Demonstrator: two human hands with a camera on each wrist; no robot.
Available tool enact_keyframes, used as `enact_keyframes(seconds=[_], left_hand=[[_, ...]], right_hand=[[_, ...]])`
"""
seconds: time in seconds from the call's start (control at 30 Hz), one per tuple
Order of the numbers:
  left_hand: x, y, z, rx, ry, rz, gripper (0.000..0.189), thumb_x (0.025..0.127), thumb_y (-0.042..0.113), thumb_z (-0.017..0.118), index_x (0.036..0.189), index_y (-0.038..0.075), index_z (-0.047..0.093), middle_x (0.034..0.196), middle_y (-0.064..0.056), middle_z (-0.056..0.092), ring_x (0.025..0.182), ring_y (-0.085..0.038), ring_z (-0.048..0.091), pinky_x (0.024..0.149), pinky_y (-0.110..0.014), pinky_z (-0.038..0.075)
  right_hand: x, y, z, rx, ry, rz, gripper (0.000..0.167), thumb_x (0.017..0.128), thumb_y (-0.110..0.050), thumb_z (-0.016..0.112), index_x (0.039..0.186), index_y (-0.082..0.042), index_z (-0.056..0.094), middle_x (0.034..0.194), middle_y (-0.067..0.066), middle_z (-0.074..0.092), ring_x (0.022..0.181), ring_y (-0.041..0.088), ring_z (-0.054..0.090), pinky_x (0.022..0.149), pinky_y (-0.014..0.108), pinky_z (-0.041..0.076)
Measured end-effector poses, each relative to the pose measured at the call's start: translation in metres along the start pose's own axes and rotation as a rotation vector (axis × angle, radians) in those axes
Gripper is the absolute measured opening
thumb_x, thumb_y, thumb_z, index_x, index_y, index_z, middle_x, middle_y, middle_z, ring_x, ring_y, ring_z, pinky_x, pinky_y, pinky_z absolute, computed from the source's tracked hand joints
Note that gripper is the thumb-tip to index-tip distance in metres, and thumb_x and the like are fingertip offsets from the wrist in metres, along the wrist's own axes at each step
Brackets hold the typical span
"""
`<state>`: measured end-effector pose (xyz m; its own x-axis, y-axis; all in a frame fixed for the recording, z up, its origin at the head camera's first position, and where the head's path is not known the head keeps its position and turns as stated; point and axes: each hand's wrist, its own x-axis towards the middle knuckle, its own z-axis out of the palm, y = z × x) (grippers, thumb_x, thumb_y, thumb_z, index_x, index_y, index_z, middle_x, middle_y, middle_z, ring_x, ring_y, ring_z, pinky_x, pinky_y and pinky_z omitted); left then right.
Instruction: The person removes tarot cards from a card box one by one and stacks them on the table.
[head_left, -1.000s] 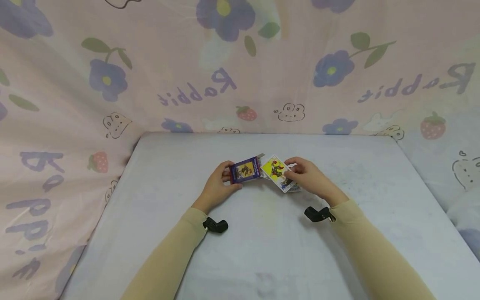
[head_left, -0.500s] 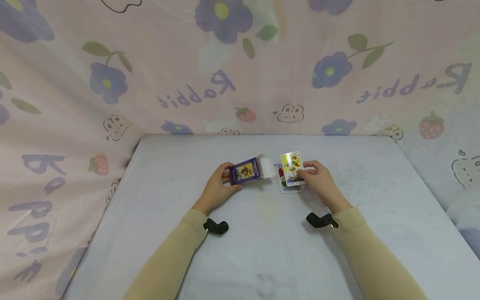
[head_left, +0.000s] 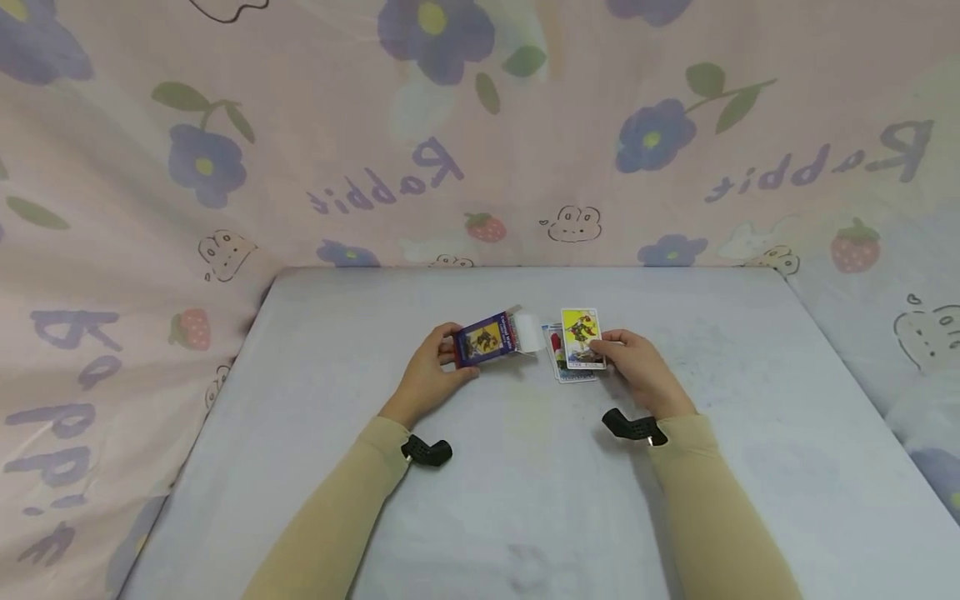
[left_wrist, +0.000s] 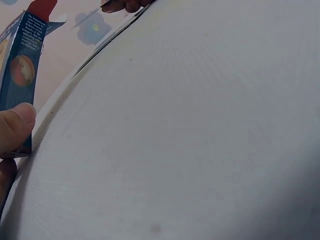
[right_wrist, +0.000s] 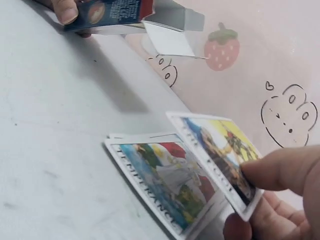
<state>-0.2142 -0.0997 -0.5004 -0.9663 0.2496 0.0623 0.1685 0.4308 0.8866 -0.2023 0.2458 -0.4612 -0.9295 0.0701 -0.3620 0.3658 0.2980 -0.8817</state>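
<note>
My left hand (head_left: 431,375) grips a dark blue and red tarot card box (head_left: 483,340) by its left end. The box's end flap (right_wrist: 170,40) stands open toward the right, showing its white inside. Between thumb and fingers, my right hand (head_left: 641,371) pinches a yellow tarot card (head_left: 579,329), the Fool, face up. Just beneath and partly covered by it lie more tarot cards (right_wrist: 175,185) on the table, the top one lettered Temperance. In the left wrist view, my left thumb (left_wrist: 20,125) presses the narrow side of the box.
A white-covered table (head_left: 480,483) spreads under both hands. Behind it hangs a pink curtain (head_left: 337,117) printed with flowers, rabbits and strawberries, which also closes in the sides. Black wrist devices (head_left: 427,452) sit at both cuffs.
The Fool card, tilted and overlapping the box's opening before, has moved right, turned straight and come over the loose cards. My left hand and the box have stayed almost still.
</note>
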Motion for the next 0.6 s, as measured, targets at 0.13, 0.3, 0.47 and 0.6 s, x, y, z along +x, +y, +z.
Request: enact_keyframes(seconds=[0.13, 0.3, 0.47, 0.6], left_hand=[[0.0, -0.002, -0.001, -0.001, -0.009, -0.004, 0.074, 0.077, 0.028, 0.084, 0.138, 0.03, 0.042, 0.117, -0.001, 0.056, 0.105, -0.015, 0.061, 0.094, -0.036, 0.049], [0.0, -0.001, -0.001, -0.006, 0.0, 0.001, 0.073, 0.077, 0.028, 0.084, 0.137, 0.03, 0.043, 0.116, -0.002, 0.057, 0.104, -0.016, 0.062, 0.093, -0.036, 0.05], [0.0, -0.001, 0.0, -0.014, -0.005, 0.0, 0.074, 0.077, 0.029, 0.084, 0.137, 0.03, 0.042, 0.116, -0.002, 0.057, 0.104, -0.015, 0.062, 0.092, -0.035, 0.05], [0.001, -0.001, 0.0, -0.015, -0.008, 0.001, 0.074, 0.076, 0.03, 0.084, 0.138, 0.03, 0.042, 0.116, -0.001, 0.056, 0.104, -0.015, 0.062, 0.092, -0.034, 0.05]], right_hand=[[0.0, -0.002, 0.006, -0.043, 0.032, 0.008, 0.043, 0.093, -0.031, 0.064, 0.119, 0.0, 0.052, 0.12, 0.012, 0.051, 0.1, 0.022, 0.041, 0.077, 0.03, 0.036], [0.0, -0.003, 0.015, -0.115, 0.094, -0.004, 0.039, 0.092, -0.03, 0.063, 0.116, 0.0, 0.055, 0.118, 0.014, 0.054, 0.097, 0.023, 0.045, 0.075, 0.03, 0.038], [-0.001, -0.003, 0.021, -0.155, 0.146, -0.008, 0.034, 0.09, -0.028, 0.063, 0.11, -0.002, 0.056, 0.104, 0.011, 0.058, 0.087, 0.021, 0.051, 0.07, 0.029, 0.043], [0.0, -0.001, 0.024, -0.171, 0.18, -0.032, 0.031, 0.09, -0.028, 0.064, 0.107, -0.003, 0.057, 0.095, 0.009, 0.061, 0.08, 0.018, 0.053, 0.065, 0.027, 0.044]])
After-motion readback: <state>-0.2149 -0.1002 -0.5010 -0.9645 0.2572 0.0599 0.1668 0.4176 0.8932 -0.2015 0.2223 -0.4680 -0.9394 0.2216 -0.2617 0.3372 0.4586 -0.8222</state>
